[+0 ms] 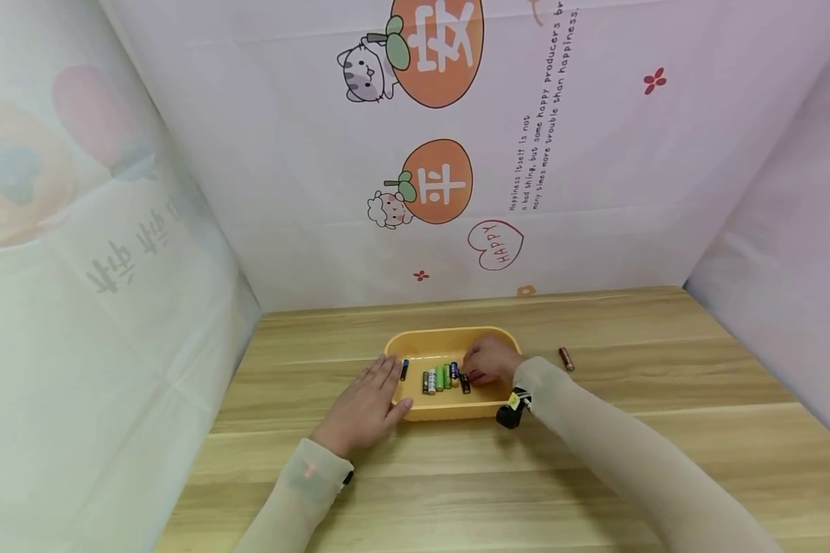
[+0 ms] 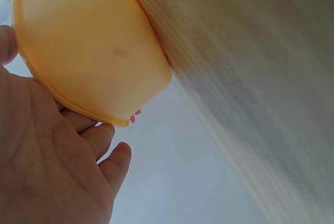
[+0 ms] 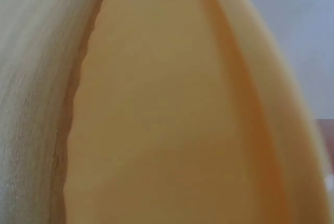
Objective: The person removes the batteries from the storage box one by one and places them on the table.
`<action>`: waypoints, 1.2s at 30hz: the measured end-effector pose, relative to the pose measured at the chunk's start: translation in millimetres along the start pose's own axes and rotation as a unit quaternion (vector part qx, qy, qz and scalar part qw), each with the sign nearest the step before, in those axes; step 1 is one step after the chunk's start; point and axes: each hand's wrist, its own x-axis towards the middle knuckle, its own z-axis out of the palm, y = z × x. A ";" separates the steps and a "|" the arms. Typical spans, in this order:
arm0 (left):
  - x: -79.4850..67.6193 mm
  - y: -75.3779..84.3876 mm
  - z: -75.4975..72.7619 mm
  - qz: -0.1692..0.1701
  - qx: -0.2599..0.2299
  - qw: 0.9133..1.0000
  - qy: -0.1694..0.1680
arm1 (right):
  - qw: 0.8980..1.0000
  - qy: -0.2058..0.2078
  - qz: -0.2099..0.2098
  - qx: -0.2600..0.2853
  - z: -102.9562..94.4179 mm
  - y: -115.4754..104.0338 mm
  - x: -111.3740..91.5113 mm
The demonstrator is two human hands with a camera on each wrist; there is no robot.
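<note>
A yellow tray stands on the wooden table, holding several batteries. Most lie side by side in a row, among them a green battery and a white one; a blue-and-black battery lies apart at the left end. My left hand rests along the tray's left rim with fingers extended; the left wrist view shows its fingertips at the rim. Inside the tray at the right, my right hand has curled fingers, their tips at the upper end of a black battery. The right wrist view shows only the tray's outer wall.
A brown-red battery lies on the table to the right of the tray. A printed white curtain hangs behind the table, with further white cloth at both sides.
</note>
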 end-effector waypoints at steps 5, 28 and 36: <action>0.3 1.3 -0.9 -0.002 -0.004 1.000 -0.002 | 1.000 -0.005 0.001 -0.015 -0.1 -0.2 -2.9; 0.1 4.3 -3.2 -0.002 -0.009 1.000 -0.001 | 0.996 -0.006 -0.023 -0.087 0.5 1.9 -4.4; -0.1 4.4 -2.6 -0.003 -0.006 1.000 -0.004 | 0.993 0.007 -0.023 -0.113 0.9 1.8 -3.1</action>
